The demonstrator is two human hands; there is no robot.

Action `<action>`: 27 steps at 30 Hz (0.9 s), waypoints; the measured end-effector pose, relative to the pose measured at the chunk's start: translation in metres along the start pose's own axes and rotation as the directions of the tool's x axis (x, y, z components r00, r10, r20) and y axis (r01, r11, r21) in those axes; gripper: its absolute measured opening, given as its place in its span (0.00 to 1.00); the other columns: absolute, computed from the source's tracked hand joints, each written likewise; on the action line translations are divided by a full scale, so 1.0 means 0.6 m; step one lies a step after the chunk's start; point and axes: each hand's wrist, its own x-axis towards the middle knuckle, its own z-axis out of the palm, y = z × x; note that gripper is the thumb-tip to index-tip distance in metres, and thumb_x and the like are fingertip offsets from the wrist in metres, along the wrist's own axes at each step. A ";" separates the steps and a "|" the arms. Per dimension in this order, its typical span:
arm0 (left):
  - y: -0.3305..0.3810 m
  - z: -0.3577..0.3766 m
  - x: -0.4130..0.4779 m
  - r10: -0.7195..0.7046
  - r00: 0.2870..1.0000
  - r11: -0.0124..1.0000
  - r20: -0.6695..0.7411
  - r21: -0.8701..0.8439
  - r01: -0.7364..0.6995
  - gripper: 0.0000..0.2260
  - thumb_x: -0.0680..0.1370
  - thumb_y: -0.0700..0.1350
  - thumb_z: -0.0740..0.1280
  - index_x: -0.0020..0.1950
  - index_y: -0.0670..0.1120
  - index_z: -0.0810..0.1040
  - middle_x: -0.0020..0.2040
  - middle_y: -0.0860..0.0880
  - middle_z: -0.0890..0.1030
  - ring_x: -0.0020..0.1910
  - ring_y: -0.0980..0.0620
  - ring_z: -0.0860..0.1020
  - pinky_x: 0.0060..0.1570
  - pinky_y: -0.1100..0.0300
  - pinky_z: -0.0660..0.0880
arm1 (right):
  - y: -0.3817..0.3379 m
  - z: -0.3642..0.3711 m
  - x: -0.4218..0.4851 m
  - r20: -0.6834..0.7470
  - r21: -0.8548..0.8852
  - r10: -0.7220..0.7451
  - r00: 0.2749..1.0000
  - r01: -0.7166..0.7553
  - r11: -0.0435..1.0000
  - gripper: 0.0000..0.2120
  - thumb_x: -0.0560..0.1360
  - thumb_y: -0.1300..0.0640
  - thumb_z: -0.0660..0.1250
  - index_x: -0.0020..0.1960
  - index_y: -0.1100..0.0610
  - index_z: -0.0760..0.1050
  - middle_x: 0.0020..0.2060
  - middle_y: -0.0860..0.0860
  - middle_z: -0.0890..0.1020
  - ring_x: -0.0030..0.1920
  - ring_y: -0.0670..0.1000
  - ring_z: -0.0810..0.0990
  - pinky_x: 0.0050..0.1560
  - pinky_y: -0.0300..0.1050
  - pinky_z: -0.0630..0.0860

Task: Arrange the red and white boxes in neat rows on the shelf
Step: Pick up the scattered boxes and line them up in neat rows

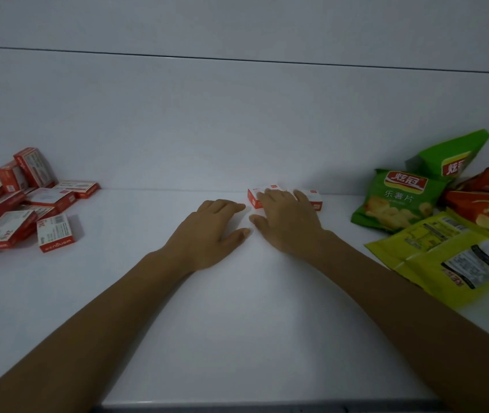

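- Both bare forearms reach in from the near edge of the white shelf (pixel 237 338), stretched toward the back wall.
- Two small red and white cardboard boxes (pixel 315 198) sit side by side against the back wall, flat on the shelf, just right of centre.
- Right hand (pixel 288 222) lies palm-down over those two boxes, fingers (pixel 301 195) spread and flat across their tops, pressing rather than gripping; thumb points left on the shelf.
- Left hand (pixel 210 234) rests palm-down just beside it, touching no box, fingers loosely extended, thumb nearly meeting the right thumb.
- Far left, a loose heap of red and white boxes (pixel 13 210) lies jumbled, some flat, some propped against the wall.
- One stray box (pixel 57 236) stands on edge at the heap's near right side.
- Far right, green crisp bags (pixel 398 204), a red crisp bag (pixel 487 207) and a yellow-green packet (pixel 452 257) overlap in a pile, well apart from the heap.
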 end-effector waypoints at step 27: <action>0.001 -0.001 -0.003 0.012 1.000 1.000 0.008 0.013 -0.012 0.23 0.78 0.60 0.58 0.70 0.53 0.66 0.67 0.56 0.71 0.66 0.55 0.66 0.59 0.59 0.67 | 0.069 -0.008 -0.023 0.185 0.170 0.189 0.964 -0.221 0.960 0.31 0.77 0.40 0.54 0.74 0.54 0.54 0.74 0.54 0.57 0.74 0.54 0.54 0.72 0.51 0.52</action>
